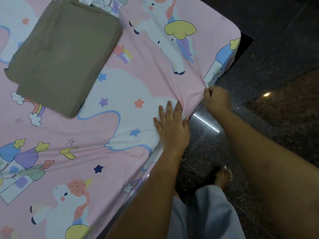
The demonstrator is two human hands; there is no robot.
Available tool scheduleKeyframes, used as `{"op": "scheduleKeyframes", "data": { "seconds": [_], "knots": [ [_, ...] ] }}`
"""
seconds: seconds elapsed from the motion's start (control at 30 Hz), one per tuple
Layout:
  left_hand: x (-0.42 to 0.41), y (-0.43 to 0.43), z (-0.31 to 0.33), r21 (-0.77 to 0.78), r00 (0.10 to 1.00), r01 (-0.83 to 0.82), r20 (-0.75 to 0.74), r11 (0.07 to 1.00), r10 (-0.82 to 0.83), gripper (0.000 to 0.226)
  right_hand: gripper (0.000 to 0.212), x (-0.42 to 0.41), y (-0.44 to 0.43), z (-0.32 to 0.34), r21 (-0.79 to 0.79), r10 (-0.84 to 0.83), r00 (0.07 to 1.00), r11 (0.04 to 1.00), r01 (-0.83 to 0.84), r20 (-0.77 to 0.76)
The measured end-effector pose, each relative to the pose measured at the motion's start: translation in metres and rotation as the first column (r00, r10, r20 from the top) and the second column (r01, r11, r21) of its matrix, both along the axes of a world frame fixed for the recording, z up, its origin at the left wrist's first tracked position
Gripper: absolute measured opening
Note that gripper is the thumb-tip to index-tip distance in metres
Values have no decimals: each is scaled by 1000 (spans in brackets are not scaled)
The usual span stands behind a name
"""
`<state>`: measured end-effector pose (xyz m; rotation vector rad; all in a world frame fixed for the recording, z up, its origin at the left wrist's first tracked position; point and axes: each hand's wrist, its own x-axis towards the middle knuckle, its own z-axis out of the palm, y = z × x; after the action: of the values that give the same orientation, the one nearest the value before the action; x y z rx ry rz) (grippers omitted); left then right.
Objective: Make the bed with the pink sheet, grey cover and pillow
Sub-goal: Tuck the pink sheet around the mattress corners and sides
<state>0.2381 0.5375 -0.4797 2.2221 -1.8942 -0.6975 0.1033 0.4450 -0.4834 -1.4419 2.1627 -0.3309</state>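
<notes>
The pink sheet [141, 71], printed with unicorns, stars and clouds, is spread over the bed. A folded grey-brown cover [63, 54] lies on it at the upper left. My left hand [170, 126] rests flat on the sheet near the bed's right edge, fingers spread. Just to its right, my right hand [215, 100] is closed on the sheet's edge at the side of the mattress, and the fabric bunches into creases there. A patterned piece of bedding [103, 4] peeks out at the top behind the cover; whether it is the pillow is unclear.
A dark speckled stone floor [276, 49] runs along the bed's right side. My bare foot [223, 176] and light trouser leg [207, 213] stand on it close to the bed. The mattress corner [231, 31] is at the upper right.
</notes>
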Motion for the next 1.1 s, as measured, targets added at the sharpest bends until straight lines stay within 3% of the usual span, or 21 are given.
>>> {"op": "scheduleKeyframes", "data": {
  "seconds": [0.1,0.17,0.27,0.37,0.43,0.5,0.63,0.67,0.77,0.87,1.0,1.1],
  "knots": [
    [-3,-8,3,17,1000,1,6,1000,-1,54,34,-13,-6,4,-7,43,993,999,-44,-112],
    [-4,-15,7,25,1000,5,-1,1000,-5,53,35,-12,-9,5,8,16,995,1000,-16,-98],
    [-7,-32,11,22,1000,-13,-4,1000,14,50,32,-12,-18,3,51,-22,1000,998,21,17],
    [-12,-56,15,-53,998,-56,9,997,56,42,16,-24,-32,1,89,-40,975,996,21,219],
    [-19,-74,19,-37,997,-70,23,997,71,36,23,-36,-42,5,172,-129,904,983,63,408],
    [-25,-92,23,-18,996,-70,46,997,71,34,31,-43,-49,6,291,-268,774,950,113,574],
    [-42,-126,26,5,997,-80,-25,997,80,35,38,-59,-67,6,352,-470,480,880,319,741],
    [-46,-132,27,7,997,-72,-30,997,72,36,43,-62,-75,6,347,-477,477,875,338,738],
    [-69,-153,25,56,998,-59,-20,997,60,47,37,-65,-100,4,255,-406,623,912,321,669],
    [-87,-174,24,162,988,-146,-28,976,152,55,28,-66,-116,-6,126,-311,790,949,290,528],
    [-93,-191,17,185,977,-205,-25,961,213,51,33,-80,-116,0,12,-170,919,984,178,354],
    [-99,-196,16,117,980,-198,-9,973,200,47,32,-99,-122,-2,-84,-92,958,989,118,270]
  ]
}}
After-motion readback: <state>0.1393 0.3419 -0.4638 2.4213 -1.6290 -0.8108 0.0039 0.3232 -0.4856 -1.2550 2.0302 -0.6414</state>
